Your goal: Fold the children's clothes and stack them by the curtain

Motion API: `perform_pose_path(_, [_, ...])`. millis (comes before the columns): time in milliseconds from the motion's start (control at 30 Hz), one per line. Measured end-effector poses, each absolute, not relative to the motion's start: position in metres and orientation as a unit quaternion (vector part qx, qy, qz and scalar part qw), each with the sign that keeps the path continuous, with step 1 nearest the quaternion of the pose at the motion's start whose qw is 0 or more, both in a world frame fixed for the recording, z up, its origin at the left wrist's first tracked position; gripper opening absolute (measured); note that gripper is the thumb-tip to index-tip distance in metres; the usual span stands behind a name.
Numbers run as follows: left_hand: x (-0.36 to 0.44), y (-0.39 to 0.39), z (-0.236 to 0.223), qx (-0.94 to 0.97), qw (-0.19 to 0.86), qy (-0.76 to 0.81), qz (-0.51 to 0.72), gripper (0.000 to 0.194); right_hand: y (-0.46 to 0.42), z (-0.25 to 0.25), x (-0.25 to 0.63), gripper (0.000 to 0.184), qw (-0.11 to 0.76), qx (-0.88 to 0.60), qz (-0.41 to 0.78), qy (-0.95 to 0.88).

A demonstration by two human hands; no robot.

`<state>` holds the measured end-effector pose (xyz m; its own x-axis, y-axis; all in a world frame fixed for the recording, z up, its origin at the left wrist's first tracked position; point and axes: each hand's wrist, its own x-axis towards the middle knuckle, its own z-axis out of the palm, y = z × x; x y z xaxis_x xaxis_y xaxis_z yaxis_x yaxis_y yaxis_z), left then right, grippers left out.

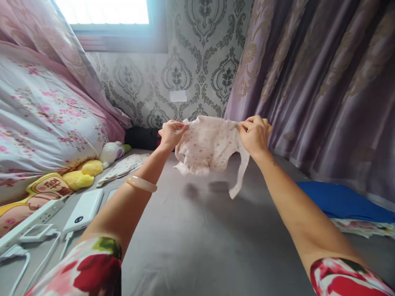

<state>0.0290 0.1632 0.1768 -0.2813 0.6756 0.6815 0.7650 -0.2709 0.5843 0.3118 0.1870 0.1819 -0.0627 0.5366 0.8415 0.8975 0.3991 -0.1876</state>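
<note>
A small pale pink baby top (210, 144) with a faint print hangs in the air above the grey bed sheet, stretched between my two hands. My left hand (173, 133) pinches its upper left edge. At the upper right edge, my right hand (255, 132) grips the cloth between thumb and fingers. One long sleeve dangles below my right hand, its end just over the sheet. The garment's lower left part is bunched and swings freely.
Left on the grey sheet (185, 246) are a folded printed cloth (123, 167), plush toys (82, 174), a white power bank (84, 209) and a power strip (33, 222) with cables. Right lies a folded blue cloth (345, 201). Curtains (308, 82) hang behind.
</note>
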Motion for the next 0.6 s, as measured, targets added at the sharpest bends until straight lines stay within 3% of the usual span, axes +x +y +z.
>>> perform_pose_path(267, [0.035, 0.173, 0.161, -0.566, -0.052, -0.607, -0.555, 0.025, 0.190, 0.180, 0.312, 0.023, 0.431, -0.539, -0.092, -0.718])
perform_pose_path(433, [0.043, 0.163, 0.156, -0.548, -0.029, -0.580, -0.602, 0.020, 0.176, 0.182, 0.313, 0.028, 0.455, -0.480, -0.054, -0.748])
perform_pose_path(600, [0.035, 0.130, 0.157, -0.592, -0.021, -0.491, -0.638, 0.022, 0.155, 0.189, 0.333, 0.037, 0.452, -0.414, 0.124, -0.781])
